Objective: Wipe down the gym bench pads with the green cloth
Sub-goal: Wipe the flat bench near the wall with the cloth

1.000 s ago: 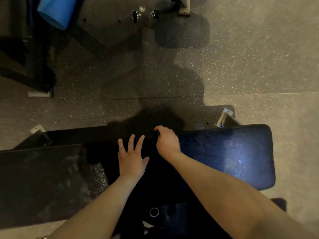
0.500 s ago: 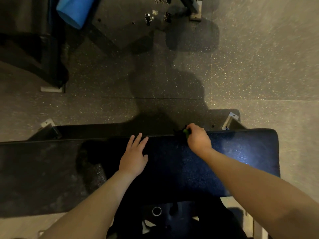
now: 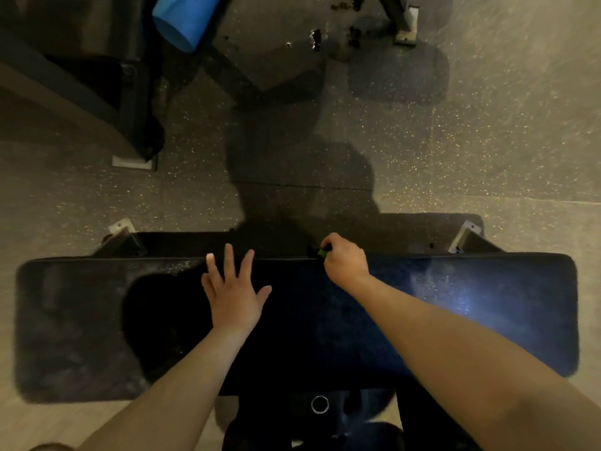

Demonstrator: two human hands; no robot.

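A long black bench pad (image 3: pixel 487 307) lies crosswise below me, shiny at its right end. My right hand (image 3: pixel 345 263) is curled at the pad's far edge and grips the green cloth (image 3: pixel 322 253); only a small green bit shows past the fingers. My left hand (image 3: pixel 234 288) rests flat on the pad's middle, fingers spread and straight, holding nothing.
Metal bench feet (image 3: pixel 466 237) stick out behind the pad at left and right on the speckled rubber floor. A blue foam roller (image 3: pixel 185 17) and dark machine frames stand at the far left. A bench post with a ring (image 3: pixel 319 404) is under the near edge.
My right hand with the cloth slid rightward along the pad's far edge, and a bit of green came into sight. The left hand stayed flat, fingers spreading wider.
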